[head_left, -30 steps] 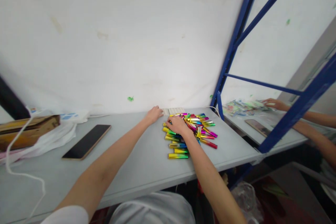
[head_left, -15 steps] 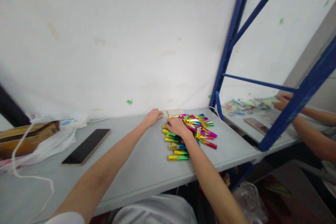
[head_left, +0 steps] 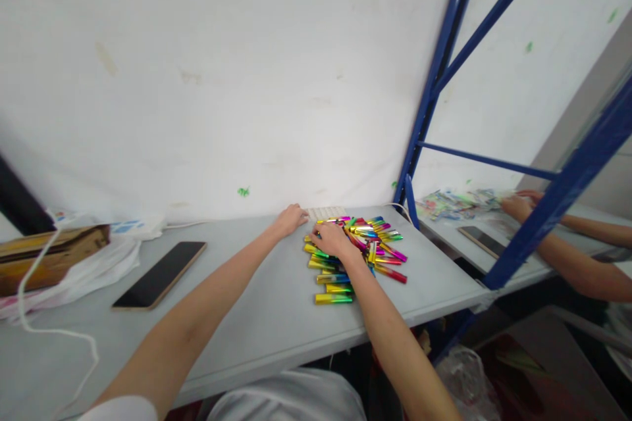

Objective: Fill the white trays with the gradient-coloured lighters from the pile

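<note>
- Grip unclear: left hand [head_left: 292, 218] at pale strip [head_left: 328, 212], right hand [head_left: 330, 238] on shiny tubes [head_left: 365, 233]
- Grey table [head_left: 276, 299], white wall [head_left: 276, 79], blue frame [head_left: 427, 105]
- Pale strip indistinct; co-worker [head_left: 585, 266] cut off

The left arm [head_left: 200, 316] and right arm [head_left: 395, 345] reach forward, converging. The left hand [head_left: 291, 219] sits slightly farther out, fingers bent — the right hand [head_left: 332, 238] nearby, back upward, fingers curled down.
</note>
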Demonstrator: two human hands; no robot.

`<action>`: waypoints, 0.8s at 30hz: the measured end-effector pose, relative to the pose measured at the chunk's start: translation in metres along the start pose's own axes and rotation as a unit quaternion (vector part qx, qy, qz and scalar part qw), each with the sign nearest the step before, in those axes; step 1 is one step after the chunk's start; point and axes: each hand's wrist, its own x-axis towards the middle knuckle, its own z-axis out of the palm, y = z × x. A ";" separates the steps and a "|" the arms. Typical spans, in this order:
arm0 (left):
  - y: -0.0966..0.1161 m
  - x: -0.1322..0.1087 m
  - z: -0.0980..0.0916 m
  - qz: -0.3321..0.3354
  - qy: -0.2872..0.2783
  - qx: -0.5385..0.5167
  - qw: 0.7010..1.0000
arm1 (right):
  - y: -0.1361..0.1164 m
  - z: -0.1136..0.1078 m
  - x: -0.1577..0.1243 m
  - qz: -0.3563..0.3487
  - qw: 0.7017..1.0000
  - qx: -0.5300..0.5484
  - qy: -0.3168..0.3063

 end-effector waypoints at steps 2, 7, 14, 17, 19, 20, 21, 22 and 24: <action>-0.001 0.000 0.000 0.004 0.001 -0.004 1.000 | 0.000 0.000 0.000 -0.002 1.000 0.001 0.000; 0.000 0.001 0.001 0.010 0.004 -0.010 1.000 | -0.001 -0.001 -0.001 0.000 1.000 -0.007 0.001; 0.007 -0.016 -0.006 0.006 0.051 -0.022 0.998 | 0.002 0.002 0.001 -0.012 1.000 0.010 0.007; 0.012 -0.041 -0.006 0.007 0.083 -0.033 0.996 | 0.008 0.001 0.003 -0.019 0.999 0.030 0.034; 0.014 -0.060 -0.005 0.015 0.087 -0.041 0.995 | 0.014 -0.002 0.003 -0.006 0.998 0.036 0.058; 0.014 -0.068 -0.004 0.019 0.086 -0.044 0.995 | 0.017 -0.004 0.003 0.006 0.997 0.034 0.068; 0.013 -0.076 -0.004 0.019 0.086 -0.045 0.995 | 0.020 -0.006 0.003 0.019 0.997 0.032 0.074; 0.012 -0.082 -0.004 0.015 0.087 -0.044 0.995 | 0.024 -0.007 0.002 0.031 0.996 0.030 0.078; 0.007 -0.091 -0.005 0.000 0.091 -0.040 0.995 | 0.030 -0.010 0.001 0.049 0.995 0.026 0.079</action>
